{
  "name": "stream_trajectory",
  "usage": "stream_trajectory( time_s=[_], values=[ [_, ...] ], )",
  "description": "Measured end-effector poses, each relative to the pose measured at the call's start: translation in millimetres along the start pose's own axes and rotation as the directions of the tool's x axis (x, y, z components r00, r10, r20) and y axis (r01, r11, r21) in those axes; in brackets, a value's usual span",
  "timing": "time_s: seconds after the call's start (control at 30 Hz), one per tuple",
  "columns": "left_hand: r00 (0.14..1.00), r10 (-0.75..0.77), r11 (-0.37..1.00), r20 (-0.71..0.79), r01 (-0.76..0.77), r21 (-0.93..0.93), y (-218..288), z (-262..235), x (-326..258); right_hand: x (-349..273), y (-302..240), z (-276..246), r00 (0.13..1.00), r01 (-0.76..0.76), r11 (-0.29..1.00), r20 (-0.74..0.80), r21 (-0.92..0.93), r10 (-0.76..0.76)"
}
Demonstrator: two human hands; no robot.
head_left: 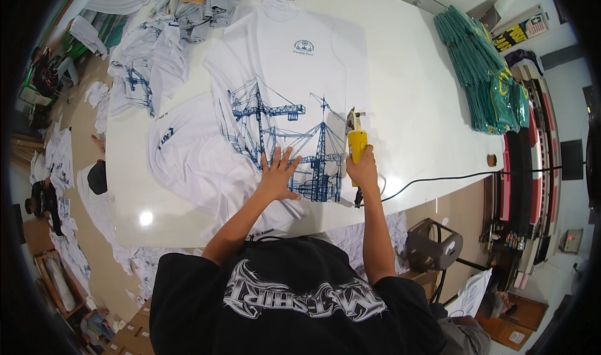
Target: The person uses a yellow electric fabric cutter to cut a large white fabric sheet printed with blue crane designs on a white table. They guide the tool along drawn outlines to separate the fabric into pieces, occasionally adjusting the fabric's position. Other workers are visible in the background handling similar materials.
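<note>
A white shirt panel (282, 55) with a blue print of tower cranes and a small round emblem lies spread on the white table (426, 80). My left hand (278, 177) rests flat on the print's lower part, fingers spread. Gripped in my right hand (363, 166) is a yellow handheld electric fabric cutter (357, 141). Its metal head points away from me, beside the panel's right edge; whether the blade touches the cloth I cannot tell. A black cord (432, 178) trails from it to the right. More white cloth (194, 148) lies crumpled left of the panel.
Crumpled printed pieces (147, 73) and grey folded garments (216, 8) occupy the table's far left. A stack of green packed garments (476, 73) sits at the far right. A tape roll (491, 160) lies near the right edge. A dark stool (433, 245) stands at the right.
</note>
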State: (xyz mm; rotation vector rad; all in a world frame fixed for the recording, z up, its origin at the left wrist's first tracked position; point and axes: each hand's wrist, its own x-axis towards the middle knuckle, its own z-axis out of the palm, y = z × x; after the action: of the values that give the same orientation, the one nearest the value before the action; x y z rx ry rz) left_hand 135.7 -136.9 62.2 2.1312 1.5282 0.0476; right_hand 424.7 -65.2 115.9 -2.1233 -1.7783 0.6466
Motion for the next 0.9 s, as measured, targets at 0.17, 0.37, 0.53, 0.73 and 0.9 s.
stream_trajectory(
  time_s=[0.17, 0.37, 0.53, 0.73, 0.9],
  values=[
    [1.000, -0.009, 1.000, -0.013, 0.009, -0.009, 1.0, -1.5, -1.6, 59.0, -15.4, -1.8, 1.000, -0.005, 0.999, 0.015, -0.039, 0.005],
    [0.999, -0.021, 0.999, -0.025, 0.020, -0.041, 3.5, -4.6, -2.9, 126.9, -24.8, 1.7, 0.998, 0.048, 0.999, -0.028, -0.020, -0.049],
    [0.999, -0.042, 0.998, -0.008, 0.042, -0.044, 8.0, -9.7, -2.6, 179.0, -33.6, 0.9, 0.996, 0.080, 0.997, -0.026, 0.001, -0.080],
    [0.998, -0.061, 0.994, -0.014, 0.060, -0.087, 12.3, -15.6, -3.1, 243.0, -49.5, -4.8, 0.996, 0.088, 0.996, -0.008, -0.009, -0.088],
    [0.998, -0.069, 0.992, 0.016, 0.070, -0.105, 17.8, -27.1, -0.2, 294.5, -27.1, -19.0, 0.975, 0.220, 0.975, -0.005, -0.035, -0.220]
  ],
)
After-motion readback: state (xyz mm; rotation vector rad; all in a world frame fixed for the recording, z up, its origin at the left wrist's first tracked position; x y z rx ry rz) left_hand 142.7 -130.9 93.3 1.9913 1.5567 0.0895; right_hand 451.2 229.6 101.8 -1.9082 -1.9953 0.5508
